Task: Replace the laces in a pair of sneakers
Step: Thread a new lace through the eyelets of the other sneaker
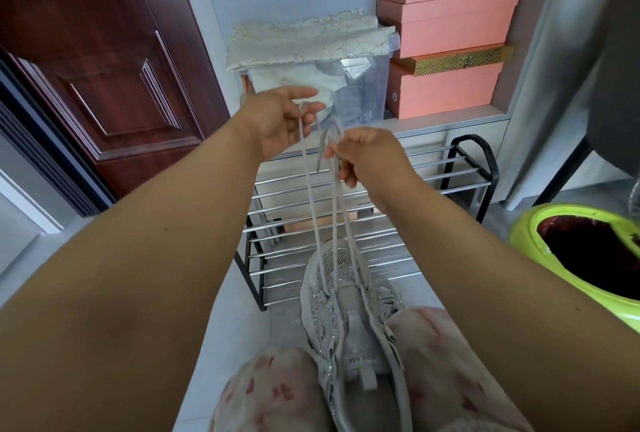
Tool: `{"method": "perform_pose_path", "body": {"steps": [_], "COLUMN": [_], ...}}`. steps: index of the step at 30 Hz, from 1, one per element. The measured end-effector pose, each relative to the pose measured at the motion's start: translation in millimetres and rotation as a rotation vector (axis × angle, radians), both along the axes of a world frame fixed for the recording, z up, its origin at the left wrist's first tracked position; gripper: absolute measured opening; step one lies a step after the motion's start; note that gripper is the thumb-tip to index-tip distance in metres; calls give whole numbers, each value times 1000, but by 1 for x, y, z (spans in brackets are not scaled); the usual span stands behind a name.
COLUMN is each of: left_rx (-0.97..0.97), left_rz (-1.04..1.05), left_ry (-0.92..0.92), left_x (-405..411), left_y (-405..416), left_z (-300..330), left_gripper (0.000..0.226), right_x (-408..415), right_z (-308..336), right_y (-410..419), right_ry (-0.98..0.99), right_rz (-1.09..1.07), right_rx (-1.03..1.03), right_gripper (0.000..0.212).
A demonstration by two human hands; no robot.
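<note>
A grey mesh sneaker [349, 313] with sparkly side trim lies wedged between my knees, toe pointing away from me. A grey lace [332, 209] runs up from its front eyelets in long strands to both hands. My left hand [277, 119] pinches one strand between thumb and fingers, raised high. Just to its right and slightly lower, my right hand [367, 154] grips the other strand, which loops over its fingers with a short end hanging down. The second sneaker is partly visible behind my right knee [393, 303].
A black and chrome shoe rack [460, 182] stands straight ahead on the floor. Behind it sit a clear storage bin [360, 85] under a cloth and stacked pink boxes [450, 33]. A lime-green bin [568, 251] is at the right, a dark red door [86, 50] at the left.
</note>
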State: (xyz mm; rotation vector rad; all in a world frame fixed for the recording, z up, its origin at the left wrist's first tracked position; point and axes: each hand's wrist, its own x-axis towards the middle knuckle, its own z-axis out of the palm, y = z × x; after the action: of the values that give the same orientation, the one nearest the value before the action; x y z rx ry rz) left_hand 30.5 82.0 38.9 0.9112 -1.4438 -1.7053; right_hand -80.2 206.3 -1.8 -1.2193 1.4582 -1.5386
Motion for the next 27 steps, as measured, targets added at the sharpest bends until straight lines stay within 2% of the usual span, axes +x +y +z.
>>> {"method": "perform_pose_path", "body": {"steps": [6,10,13,17,19,21,24,27], "left_rx": [119,146,74,-70,-78,-62,-52,-36], "left_rz": [-93,-301,-417,-312,-242,-194,-162,-141], "left_ry": [-64,-7,0,-64,-62,-37,-14,-2], "left_x": [4,13,18,16,15,15,15,13], "left_y": [20,34,38,39,40,41,42,44], "left_z": [-31,-34,-32,-34,-38,-41,-44,-44], "left_gripper": [28,34,32,23,23,25,26,32], "right_x": [-9,-8,-6,-3,-4,-7,-6,2], "right_z": [39,51,57,56,50,39,10,-25], "right_y": [-28,-45,-50,-46,-40,-29,-2,26], "right_ry": [-44,5,40,40,10,7,96,230], "right_rz": [-80,-87,-81,-29,-23,-57,-64,65], "right_rx": [-119,-26,34,59,53,73,156,271], "right_gripper": [31,32,33,29,24,29,30,26]}}
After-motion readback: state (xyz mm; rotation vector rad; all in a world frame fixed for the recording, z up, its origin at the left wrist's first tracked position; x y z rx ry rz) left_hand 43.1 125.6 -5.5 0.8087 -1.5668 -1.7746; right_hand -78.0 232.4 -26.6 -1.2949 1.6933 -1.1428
